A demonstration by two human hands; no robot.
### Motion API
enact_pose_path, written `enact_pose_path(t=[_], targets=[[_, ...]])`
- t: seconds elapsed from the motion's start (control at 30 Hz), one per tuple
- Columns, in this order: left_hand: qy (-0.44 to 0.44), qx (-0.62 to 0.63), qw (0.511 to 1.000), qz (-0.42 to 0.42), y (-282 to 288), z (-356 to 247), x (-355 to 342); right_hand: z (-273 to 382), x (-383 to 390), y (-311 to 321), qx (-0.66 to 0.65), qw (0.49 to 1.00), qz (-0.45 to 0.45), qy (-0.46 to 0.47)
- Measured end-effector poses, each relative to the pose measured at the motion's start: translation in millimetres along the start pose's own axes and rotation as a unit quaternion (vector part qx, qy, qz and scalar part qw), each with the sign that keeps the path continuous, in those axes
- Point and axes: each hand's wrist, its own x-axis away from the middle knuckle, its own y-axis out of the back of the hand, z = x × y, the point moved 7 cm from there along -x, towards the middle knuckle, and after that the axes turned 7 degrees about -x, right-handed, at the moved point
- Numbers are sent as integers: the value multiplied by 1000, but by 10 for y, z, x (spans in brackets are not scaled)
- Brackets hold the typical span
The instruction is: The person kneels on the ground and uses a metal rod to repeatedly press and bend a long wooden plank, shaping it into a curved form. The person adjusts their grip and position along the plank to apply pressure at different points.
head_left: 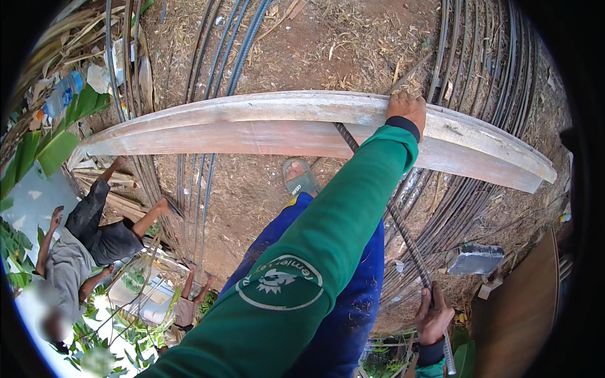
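Observation:
A long whitish, reddish-stained beam (271,107) with a raised edge runs across the view, bowed by the lens. My left hand (406,112) is closed over its far edge, right of the middle, its green-sleeved arm reaching up from the lower left. At lower right, my right hand (433,315) grips a ribbed steel rebar (408,238). That bar slants up to the left, passes behind my left forearm and reaches the beam's near face, its tip close under the raised edge. My forearm hides part of the bar.
Bundles of long steel bars (463,57) lie on the dirt at right, with more bars (236,50) at left. A grey block (476,259) and a brown panel (517,309) are at lower right. A sandalled foot (299,176) shows below the beam. Another person (69,258) is at left.

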Motion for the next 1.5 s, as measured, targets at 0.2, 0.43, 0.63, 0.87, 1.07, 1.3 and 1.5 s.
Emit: enact_pose_path(t=[0.2, 0.43, 0.63, 0.87, 1.07, 1.3, 1.5], targets=[[-16, -3, 1000, 14, 54, 17, 9, -1131, -1015, -165, -12, 998, 20, 50], [-16, 5, 1000, 7, 58, -1, 53, -1799, -1391, -400, -42, 997, 71, 5], [-42, 18, 999, 28, 100, 45, 54, -1835, -1755, -272, 3, 996, 60, 59], [-25, 79, 995, 60, 181, 155, 91, -1859, -1990, -229, 27, 990, 40, 135], [17, 91, 990, 108, 169, 187, 118, -1989, -1979, -352, 33, 995, 65, 73], [40, 81, 991, 98, 241, 191, 143, -1402, -1380, -100, 8, 996, 17, 86], [43, 89, 992, 76, 210, 182, 136, -275, -342, 348, 56, 998, 8, -7]])
